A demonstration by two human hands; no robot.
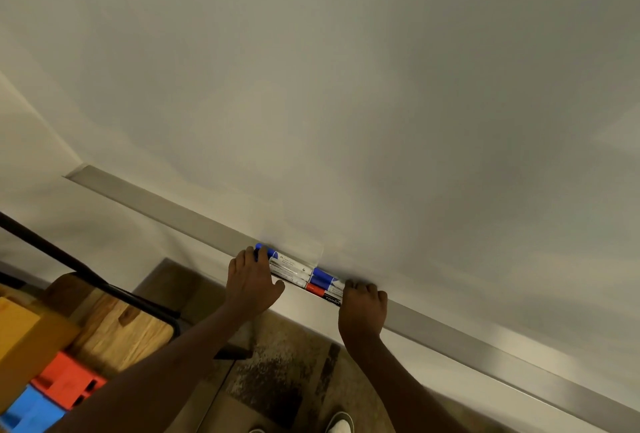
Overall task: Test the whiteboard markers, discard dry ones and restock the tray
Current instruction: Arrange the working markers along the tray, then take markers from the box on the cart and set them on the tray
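Note:
Several whiteboard markers (294,268) lie in a bunch on the metal tray (180,214) under the whiteboard (346,86). Blue caps (322,276) and a red cap (314,288) show between my hands. My left hand (251,280) covers the left end of the bunch, its fingers curled over a blue-capped marker (268,252). My right hand (362,308) rests on the right end, with fingers curled over the marker tips. The ends of the markers are hidden under both hands.
The tray runs diagonally from upper left to lower right. A wooden stool with a black metal frame (114,325) stands at lower left, beside yellow (27,335), red (69,380) and blue (27,412) blocks. My shoes (337,424) show on the patterned floor below.

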